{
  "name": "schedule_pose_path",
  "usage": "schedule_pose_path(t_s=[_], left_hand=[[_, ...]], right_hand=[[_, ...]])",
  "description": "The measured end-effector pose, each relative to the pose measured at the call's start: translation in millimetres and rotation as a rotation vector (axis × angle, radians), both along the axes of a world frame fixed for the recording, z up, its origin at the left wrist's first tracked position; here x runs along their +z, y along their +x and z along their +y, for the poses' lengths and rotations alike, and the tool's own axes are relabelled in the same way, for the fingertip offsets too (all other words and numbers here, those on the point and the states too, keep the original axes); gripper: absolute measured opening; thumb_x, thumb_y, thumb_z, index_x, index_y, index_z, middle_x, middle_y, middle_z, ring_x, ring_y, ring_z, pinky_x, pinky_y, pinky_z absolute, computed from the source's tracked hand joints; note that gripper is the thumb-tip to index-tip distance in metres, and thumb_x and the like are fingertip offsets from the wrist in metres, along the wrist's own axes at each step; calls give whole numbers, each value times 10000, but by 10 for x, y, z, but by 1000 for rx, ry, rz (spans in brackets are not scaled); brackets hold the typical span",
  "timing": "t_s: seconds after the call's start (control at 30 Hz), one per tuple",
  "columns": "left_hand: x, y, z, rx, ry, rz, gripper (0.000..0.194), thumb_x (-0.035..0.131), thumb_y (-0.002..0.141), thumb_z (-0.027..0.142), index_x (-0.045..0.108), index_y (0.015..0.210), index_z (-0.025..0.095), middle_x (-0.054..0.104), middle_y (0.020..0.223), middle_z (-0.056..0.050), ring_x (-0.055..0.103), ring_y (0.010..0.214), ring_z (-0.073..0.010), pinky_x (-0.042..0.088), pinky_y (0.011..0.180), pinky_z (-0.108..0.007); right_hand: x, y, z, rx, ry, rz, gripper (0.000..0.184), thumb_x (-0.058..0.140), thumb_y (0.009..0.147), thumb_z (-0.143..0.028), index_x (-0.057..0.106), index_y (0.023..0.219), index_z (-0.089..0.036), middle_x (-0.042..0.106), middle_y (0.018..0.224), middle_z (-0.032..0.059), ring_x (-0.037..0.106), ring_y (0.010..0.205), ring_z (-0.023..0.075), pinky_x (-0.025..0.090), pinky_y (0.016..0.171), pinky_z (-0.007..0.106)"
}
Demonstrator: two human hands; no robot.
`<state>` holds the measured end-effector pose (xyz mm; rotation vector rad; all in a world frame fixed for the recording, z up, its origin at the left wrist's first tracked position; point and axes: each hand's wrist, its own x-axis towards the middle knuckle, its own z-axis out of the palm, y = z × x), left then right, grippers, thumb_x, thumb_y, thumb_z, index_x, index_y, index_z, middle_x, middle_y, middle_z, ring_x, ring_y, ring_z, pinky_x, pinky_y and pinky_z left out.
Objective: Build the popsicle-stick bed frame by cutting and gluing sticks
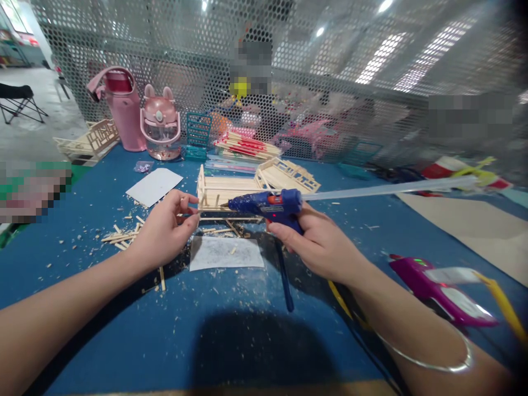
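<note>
My right hand (317, 242) is wrapped round a blue hot glue gun (268, 202), with a long clear glue stick (383, 190) sticking out of its back. The gun's nozzle points left, at or close to the low railing of a small wooden-stick model (226, 190). Thumb and fingers of my left hand (169, 223) pinch the model's left end, by its corner post. In front of the model lies a whitish rectangular sheet (226, 253) with grey smudges. A dark blue pen-like tool (284, 278) rests on the table, its upper end by the gun's handle.
Loose sticks (124, 236) and shavings lie on the blue table (136, 341). Behind are a white card (154, 186), a pink bottle (124, 115), a rabbit-eared bottle (160, 129) and red-tipped sticks (247, 146). A purple device (441, 291) lies at right; a perforated metal screen (198, 60) rises behind.
</note>
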<state>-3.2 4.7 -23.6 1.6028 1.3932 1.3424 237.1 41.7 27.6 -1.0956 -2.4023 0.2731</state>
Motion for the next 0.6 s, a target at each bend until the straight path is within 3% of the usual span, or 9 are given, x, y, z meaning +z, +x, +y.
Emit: schedule_pose_path(t_s=[0.47,0.6], left_hand=[[0,-15,3,-4,1,16,192,521,714,174,331,718,201,554,1032,-83,581,812,-149,477,657,-317],[-9,-13,7,-5,1,14,191,525,700,161,339,719,203,555,1022,-77,577,797,-144,471,631,-303]], right_hand=[[-39,2,13,-19,19,-32,323,425,821,-438,630,892,-198,640,972,78,593,905,230,477,789,338],[-12,8,19,0,22,-35,302,433,820,-418,626,937,-217,643,942,67,590,914,228,476,797,329]])
